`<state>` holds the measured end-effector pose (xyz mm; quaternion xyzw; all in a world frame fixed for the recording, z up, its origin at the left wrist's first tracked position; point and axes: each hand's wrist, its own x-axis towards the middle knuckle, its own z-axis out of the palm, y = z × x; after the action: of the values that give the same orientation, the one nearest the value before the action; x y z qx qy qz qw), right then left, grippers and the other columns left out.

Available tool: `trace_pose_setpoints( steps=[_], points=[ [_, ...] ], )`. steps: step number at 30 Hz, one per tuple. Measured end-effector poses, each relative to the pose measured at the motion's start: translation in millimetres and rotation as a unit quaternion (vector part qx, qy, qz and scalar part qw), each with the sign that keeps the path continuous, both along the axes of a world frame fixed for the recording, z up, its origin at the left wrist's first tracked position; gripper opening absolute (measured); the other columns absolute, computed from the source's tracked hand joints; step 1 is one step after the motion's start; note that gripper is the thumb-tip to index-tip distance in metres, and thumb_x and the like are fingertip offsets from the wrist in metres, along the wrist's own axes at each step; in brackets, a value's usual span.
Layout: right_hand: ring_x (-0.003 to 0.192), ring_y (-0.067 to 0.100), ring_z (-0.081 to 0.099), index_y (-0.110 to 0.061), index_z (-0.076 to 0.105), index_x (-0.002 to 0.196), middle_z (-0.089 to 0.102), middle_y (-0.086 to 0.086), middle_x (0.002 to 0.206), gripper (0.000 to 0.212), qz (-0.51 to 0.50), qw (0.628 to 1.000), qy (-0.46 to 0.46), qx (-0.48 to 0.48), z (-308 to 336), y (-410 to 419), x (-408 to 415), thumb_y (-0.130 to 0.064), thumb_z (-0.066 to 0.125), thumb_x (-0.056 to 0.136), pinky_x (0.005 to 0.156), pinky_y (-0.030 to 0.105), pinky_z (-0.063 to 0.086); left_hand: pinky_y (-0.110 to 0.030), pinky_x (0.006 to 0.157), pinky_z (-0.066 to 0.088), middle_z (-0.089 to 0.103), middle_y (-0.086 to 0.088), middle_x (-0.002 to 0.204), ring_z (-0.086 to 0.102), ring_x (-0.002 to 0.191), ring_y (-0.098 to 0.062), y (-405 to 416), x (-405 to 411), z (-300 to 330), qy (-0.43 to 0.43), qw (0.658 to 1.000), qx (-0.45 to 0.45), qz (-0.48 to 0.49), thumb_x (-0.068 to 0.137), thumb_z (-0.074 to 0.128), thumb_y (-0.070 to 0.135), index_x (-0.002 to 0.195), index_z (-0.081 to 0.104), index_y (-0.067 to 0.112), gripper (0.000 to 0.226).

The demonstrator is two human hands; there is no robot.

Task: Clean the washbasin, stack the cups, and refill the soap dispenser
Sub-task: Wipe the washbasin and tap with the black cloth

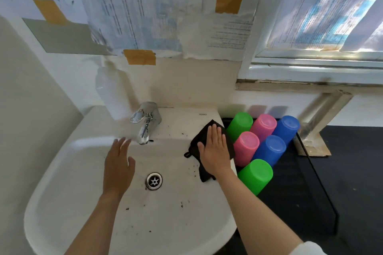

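A white washbasin [83, 182] fills the lower left, with dark specks scattered over its bowl and rim. My right hand [214, 151] lies flat, fingers straight, on a black cloth [199, 141] on the basin's right rim. My left hand [119, 165] hovers with relaxed fingers over the bowl, just left of the chrome tap [146, 122]. Several upturned plastic cups stand on a black tray [300, 203] to the right: green [256, 176], pink [246, 147], blue [271, 149]. A white soap dispenser [113, 89] stands at the basin's back left.
The drain [154, 181] sits in the middle of the bowl. Taped papers [145, 6] cover the wall above. A window sill [310, 70] runs along the upper right, with a metal bracket [319, 124] below it beside the tray.
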<state>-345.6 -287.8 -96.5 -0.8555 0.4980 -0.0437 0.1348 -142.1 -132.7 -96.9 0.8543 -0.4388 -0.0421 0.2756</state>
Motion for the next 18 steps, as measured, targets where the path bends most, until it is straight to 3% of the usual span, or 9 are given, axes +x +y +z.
trace_pose_setpoints(
  steps=[2, 8, 11, 13, 15, 18],
  points=[
    [0.145, 0.024, -0.011, -0.005, -0.009, 0.146, -0.011, 0.011, 0.156, 0.118, -0.004, 1.0, -0.001, 0.0, 2.2, -11.9, 11.1, -0.063, -0.048, 0.051, 0.113, 0.032, -0.013, -0.042, 0.11, 0.026, 0.039, -0.012, 0.145, 0.025, 0.14, -0.027, -4.6, 13.6, 0.4, -0.006, 1.0, -0.014, -0.009, 0.085, 0.051, -0.004, 0.135, 0.043, 0.005, 0.051],
    [0.145, 0.021, -0.01, -0.01, -0.009, 0.148, -0.009, 0.006, 0.157, 0.12, -0.02, 1.0, -0.005, 0.007, 5.4, -36.4, 46.0, -0.076, -0.036, 0.051, 0.115, 0.035, -0.009, -0.031, 0.11, 0.028, 0.044, -0.005, 0.142, 0.032, 0.136, -0.017, -24.0, 30.1, 18.7, 0.013, 0.993, -0.113, -0.031, 0.093, 0.04, 0.002, 0.135, 0.043, 0.01, 0.043],
    [0.145, 0.022, -0.011, -0.01, -0.009, 0.148, -0.01, 0.007, 0.157, 0.087, -0.017, 1.0, 0.005, 0.0, 6.3, -39.9, 57.3, -0.069, -0.005, 0.084, 0.116, 0.036, -0.009, -0.017, 0.106, 0.027, 0.046, 0.0, 0.133, 0.039, 0.128, -0.014, -36.6, 32.5, 50.6, 0.031, 0.973, -0.226, -0.045, 0.095, 0.03, 0.02, 0.131, 0.046, 0.008, 0.042],
    [0.145, 0.022, -0.01, -0.009, -0.008, 0.148, -0.009, 0.007, 0.157, 0.077, -0.029, 1.0, 0.003, 0.002, 5.2, -38.4, 63.8, -0.06, 0.013, 0.094, 0.117, 0.036, -0.009, -0.014, 0.107, 0.028, 0.048, -0.001, 0.132, 0.041, 0.126, -0.01, -48.7, 36.7, 70.2, 0.047, 0.959, -0.261, -0.098, 0.094, 0.028, 0.026, 0.129, 0.049, 0.005, 0.045],
    [0.145, 0.022, -0.009, -0.009, -0.006, 0.148, -0.007, 0.008, 0.157, 0.079, -0.042, 0.999, -0.005, -0.01, 3.2, -36.2, 70.0, -0.06, 0.007, 0.09, 0.116, 0.036, -0.008, -0.014, 0.108, 0.027, 0.047, 0.003, 0.135, 0.037, 0.13, -0.003, -65.0, 37.3, 86.0, 0.117, 0.956, -0.225, -0.15, 0.096, 0.031, 0.028, 0.13, 0.049, 0.013, 0.042],
    [0.145, 0.023, -0.007, -0.01, -0.004, 0.148, -0.005, 0.008, 0.157, 0.08, -0.038, 0.999, -0.009, -0.02, 0.0, -32.7, 76.8, -0.055, 0.002, 0.083, 0.116, 0.036, -0.007, -0.028, 0.116, 0.019, 0.035, 0.013, 0.146, 0.026, 0.138, -0.003, -85.0, 34.4, 98.1, 0.286, 0.937, -0.05, -0.195, 0.098, 0.039, 0.022, 0.137, 0.041, 0.028, 0.039]
  ],
)
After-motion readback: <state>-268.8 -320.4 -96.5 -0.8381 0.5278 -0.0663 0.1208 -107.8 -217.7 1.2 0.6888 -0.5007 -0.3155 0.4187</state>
